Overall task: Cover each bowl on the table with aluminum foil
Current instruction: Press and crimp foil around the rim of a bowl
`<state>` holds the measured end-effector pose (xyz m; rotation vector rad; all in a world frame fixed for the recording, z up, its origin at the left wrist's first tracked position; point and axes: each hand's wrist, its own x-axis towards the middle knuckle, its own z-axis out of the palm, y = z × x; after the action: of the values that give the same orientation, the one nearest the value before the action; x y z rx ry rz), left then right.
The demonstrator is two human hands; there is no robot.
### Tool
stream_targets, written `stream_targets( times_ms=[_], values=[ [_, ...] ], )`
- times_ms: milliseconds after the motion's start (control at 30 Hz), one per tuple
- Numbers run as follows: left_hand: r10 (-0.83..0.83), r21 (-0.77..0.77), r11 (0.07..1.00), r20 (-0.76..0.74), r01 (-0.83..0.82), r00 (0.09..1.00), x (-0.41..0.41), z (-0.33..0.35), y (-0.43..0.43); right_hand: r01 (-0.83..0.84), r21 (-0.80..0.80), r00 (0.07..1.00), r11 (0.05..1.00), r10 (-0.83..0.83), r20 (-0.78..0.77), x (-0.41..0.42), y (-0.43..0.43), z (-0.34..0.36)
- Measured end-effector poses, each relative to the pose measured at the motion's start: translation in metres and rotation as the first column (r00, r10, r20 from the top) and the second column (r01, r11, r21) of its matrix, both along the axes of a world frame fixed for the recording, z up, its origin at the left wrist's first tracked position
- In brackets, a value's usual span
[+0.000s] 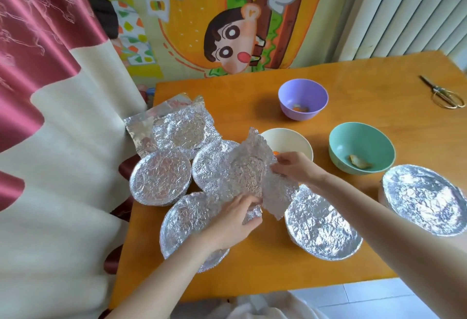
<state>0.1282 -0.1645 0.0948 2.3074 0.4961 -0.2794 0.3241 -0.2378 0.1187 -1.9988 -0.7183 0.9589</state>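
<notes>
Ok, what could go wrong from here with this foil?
The foil sheet is crumpled and ragged. Pulled between the left hand and right hand, it might tear or fall short of the white bowl rim. The covered bowl at the table left edge could get knocked off by an elbow.

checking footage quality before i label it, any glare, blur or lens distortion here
Head view: soft, even daylight, faint shadow under the teal bowl; the crumpled foil sheet glints without blowing out; wide-angle stretch slants the radiator and table edges; detail slightly soft throughout.
</notes>
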Motion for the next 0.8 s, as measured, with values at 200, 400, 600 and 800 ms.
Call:
stream_targets(
  times_ms=[200,400,600,800],
  values=[
    [0.37,-0.127,0.929,0.251,-0.349,0.895,0.002,0.029,0.05,-0.189,0.078,0.982,0.979,0.19,-0.006,0.013,-0.007,0.03],
    [0.418,-0.144,0.907,0.191,-0.396,0.888,0.012,0.065,0.08,-0.403,-0.117,0.915,0.908,0.403,-0.028,0.026,-0.01,0.064],
    [0.469,-0.318,0.825,-0.076,-0.467,0.88,0.028,0.068,0.065,-0.275,-0.115,0.941,0.955,0.291,0.171,0.055,0.0,0.067],
    [0.778,-0.51,0.513,-0.063,-0.69,0.625,0.063,0.049,0.052,0.192,0.239,0.947,0.952,-0.244,0.21,0.083,-0.007,0.053]
  ],
)
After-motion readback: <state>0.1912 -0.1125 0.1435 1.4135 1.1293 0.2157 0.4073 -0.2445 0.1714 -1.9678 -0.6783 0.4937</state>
